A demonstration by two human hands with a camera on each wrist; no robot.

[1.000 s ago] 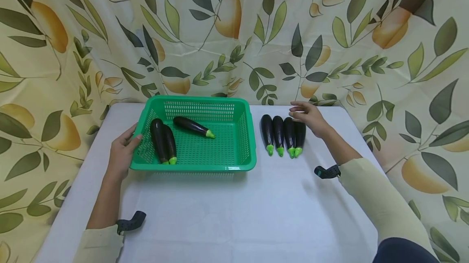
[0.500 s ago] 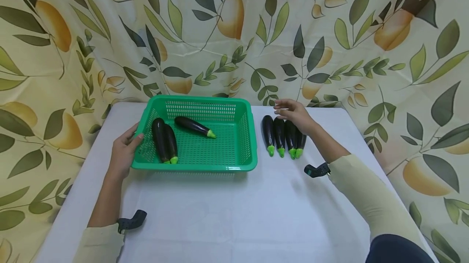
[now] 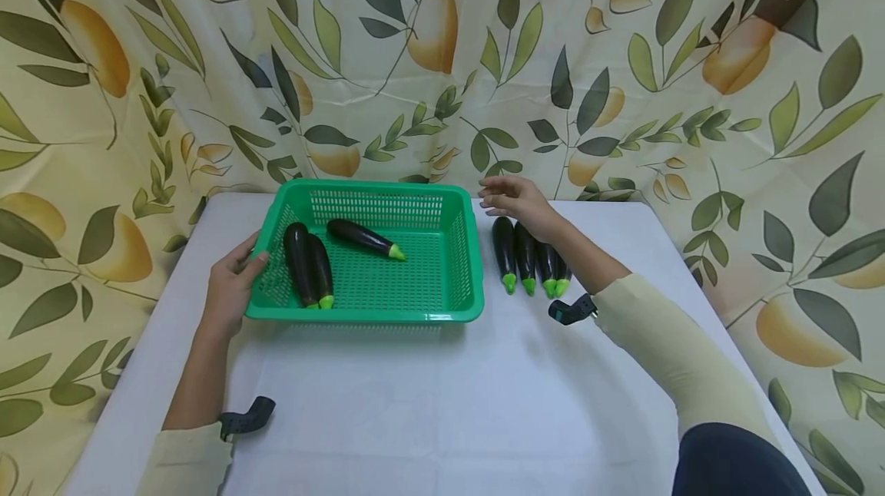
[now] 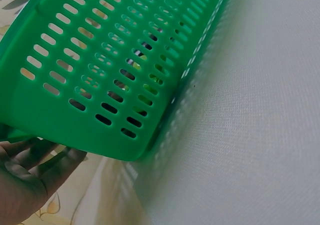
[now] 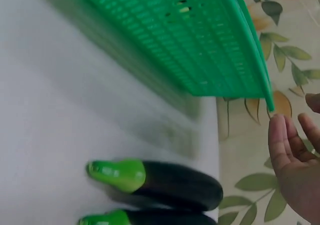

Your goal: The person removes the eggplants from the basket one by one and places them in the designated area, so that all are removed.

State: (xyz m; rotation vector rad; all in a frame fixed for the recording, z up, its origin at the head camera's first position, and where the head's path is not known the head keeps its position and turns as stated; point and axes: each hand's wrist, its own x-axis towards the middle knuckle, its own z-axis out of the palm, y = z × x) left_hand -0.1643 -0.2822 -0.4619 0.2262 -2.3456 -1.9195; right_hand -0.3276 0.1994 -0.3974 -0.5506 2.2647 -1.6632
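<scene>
We are gripping the green basket with our left hand, right hand hovering unclenched, so uneven lifting could roll its eggplants.

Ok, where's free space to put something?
Widest: the white tabletop in front of the green basket and four eggplants. Also the basket's right end. Tight: the strip between basket and eggplants, the right hand near its far end.

High head view, two sideways-turned wrist views
The head camera looks forward and down across the counter to the curtain. Close in, the left wrist's faces the near wall of the basket, the right wrist's its right end. All three share the basket; head and right wrist also share two eggplants.
</scene>
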